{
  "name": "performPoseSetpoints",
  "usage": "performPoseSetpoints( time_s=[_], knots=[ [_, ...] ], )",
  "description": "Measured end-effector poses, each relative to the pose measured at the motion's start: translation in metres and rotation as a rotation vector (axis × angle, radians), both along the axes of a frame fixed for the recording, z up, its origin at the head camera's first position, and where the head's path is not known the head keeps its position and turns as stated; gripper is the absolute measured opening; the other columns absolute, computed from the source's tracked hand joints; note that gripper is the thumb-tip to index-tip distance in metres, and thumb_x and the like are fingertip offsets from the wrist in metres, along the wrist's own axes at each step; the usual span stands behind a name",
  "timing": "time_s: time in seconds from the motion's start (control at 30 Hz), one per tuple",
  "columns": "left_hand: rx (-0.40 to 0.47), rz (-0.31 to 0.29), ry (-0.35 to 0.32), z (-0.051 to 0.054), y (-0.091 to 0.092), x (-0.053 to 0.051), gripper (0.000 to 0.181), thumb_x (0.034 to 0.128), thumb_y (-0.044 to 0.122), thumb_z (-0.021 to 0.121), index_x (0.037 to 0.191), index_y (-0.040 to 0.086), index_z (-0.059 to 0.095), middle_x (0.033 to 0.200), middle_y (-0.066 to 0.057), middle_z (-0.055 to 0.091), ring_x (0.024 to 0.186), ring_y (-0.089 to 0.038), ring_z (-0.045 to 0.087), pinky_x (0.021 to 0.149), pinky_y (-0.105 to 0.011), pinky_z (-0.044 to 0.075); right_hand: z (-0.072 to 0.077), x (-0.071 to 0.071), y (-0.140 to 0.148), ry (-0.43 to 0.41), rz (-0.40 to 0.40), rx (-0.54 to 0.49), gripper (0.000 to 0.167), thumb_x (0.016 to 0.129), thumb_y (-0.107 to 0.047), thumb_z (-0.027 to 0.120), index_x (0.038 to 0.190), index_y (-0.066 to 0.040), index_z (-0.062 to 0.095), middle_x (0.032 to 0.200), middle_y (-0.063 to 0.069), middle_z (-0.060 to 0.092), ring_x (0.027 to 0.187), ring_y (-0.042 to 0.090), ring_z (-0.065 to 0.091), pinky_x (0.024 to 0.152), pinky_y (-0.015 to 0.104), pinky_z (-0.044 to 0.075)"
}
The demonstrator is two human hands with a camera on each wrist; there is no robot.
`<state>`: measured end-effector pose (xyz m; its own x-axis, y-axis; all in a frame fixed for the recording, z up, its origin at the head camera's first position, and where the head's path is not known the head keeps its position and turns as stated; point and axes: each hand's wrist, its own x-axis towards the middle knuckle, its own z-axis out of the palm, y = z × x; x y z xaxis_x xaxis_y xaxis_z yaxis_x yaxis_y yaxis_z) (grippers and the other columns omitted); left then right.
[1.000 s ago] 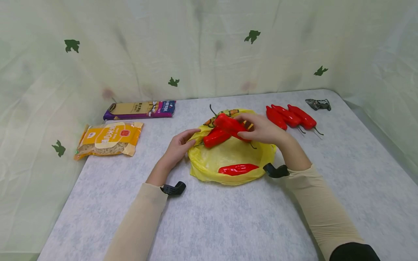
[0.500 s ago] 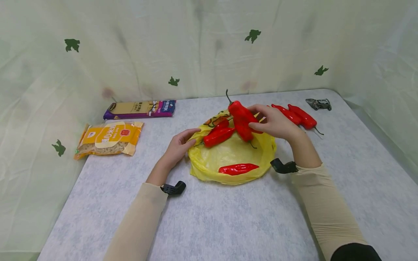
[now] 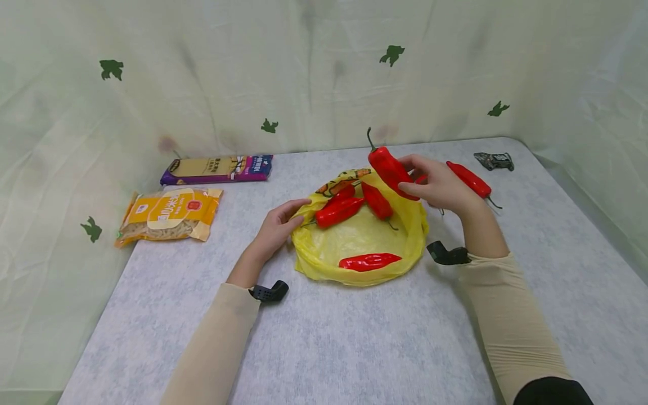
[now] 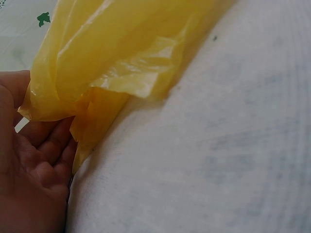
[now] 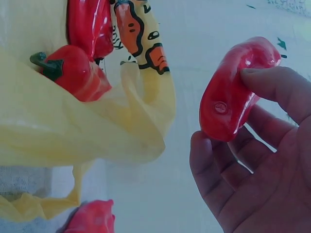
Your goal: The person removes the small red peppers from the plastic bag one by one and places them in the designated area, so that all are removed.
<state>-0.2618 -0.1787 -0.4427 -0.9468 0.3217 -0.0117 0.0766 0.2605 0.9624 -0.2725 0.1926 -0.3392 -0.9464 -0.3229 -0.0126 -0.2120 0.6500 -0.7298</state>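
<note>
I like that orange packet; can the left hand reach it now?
Probably yes: nothing shows between the left hand and the orange packet, but that hand holds the yellow bag and should let go first.

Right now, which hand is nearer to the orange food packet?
Left. The left hand holds the yellow plastic bag, to the right of the orange food packet; the right hand is farther right, holding a red pepper.

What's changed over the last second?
The right hand has carried its gripped red pepper rightward and higher in the head view, uncovering another pepper inside the yellow plastic bag. Unmoved: the left hand at the bag's left edge, the purple packet and the orange packet.
</note>
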Motion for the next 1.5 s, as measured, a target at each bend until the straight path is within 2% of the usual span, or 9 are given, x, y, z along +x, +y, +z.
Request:
performPoseSetpoints(
  time_s=[0.23, 0.47, 0.77, 1.1, 1.5],
  knots=[
    [-0.002, 0.003, -0.005, 0.0, 0.0, 0.001, 0.039, 0.102, 0.021, 0.056, 0.141, 0.023, 0.056, 0.15, -0.001, 0.052, 0.139, -0.019, 0.046, 0.12, -0.045, 0.035, 0.002, 0.001, 0.007, 0.001, -0.026, 0.015, 0.052, 0.095, -0.028, 0.067, 0.142, -0.016, 0.049, 0.131, 0.01, 0.059, 0.116, 0.029, 0.055, 0.089, 0.046, 0.057],
    [-0.01, 0.006, -0.002, -0.001, 0.0, -0.001, 0.038, 0.1021, 0.022, 0.056, 0.141, 0.023, 0.056, 0.151, 0.0, 0.052, 0.14, -0.019, 0.045, 0.12, -0.045, 0.036, 0.004, 0.003, 0.014, -0.015, -0.048, -0.016, 0.052, 0.096, -0.029, 0.066, 0.143, -0.017, 0.048, 0.134, 0.012, 0.058, 0.119, 0.03, 0.053, 0.089, 0.048, 0.057],
    [-0.01, 0.01, -0.013, 0.001, 0.001, 0.0, 0.039, 0.1023, 0.021, 0.055, 0.141, 0.023, 0.056, 0.152, 0.0, 0.051, 0.142, -0.018, 0.044, 0.12, -0.045, 0.035, 0.002, -0.001, 0.024, -0.034, -0.075, -0.041, 0.058, 0.097, -0.028, 0.064, 0.15, -0.018, 0.04, 0.141, 0.013, 0.053, 0.126, 0.033, 0.049, 0.101, 0.057, 0.05],
    [-0.025, 0.018, -0.02, 0.002, 0.0, -0.001, 0.038, 0.1022, 0.022, 0.056, 0.14, 0.026, 0.057, 0.152, 0.003, 0.05, 0.143, -0.017, 0.043, 0.121, -0.044, 0.035, -0.005, -0.006, 0.036, -0.019, -0.106, -0.02, 0.056, 0.099, -0.023, 0.059, 0.151, -0.015, 0.039, 0.141, 0.016, 0.052, 0.126, 0.034, 0.048, 0.102, 0.058, 0.05],
    [-0.03, 0.011, -0.01, 0.002, 0.001, -0.001, 0.039, 0.1022, 0.023, 0.056, 0.141, 0.025, 0.057, 0.152, 0.002, 0.05, 0.143, -0.018, 0.043, 0.121, -0.044, 0.034, -0.017, -0.013, 0.051, -0.104, -0.16, -0.036, 0.054, 0.099, -0.027, 0.058, 0.149, -0.015, 0.04, 0.142, 0.017, 0.051, 0.127, 0.034, 0.048, 0.103, 0.056, 0.05]
  ],
)
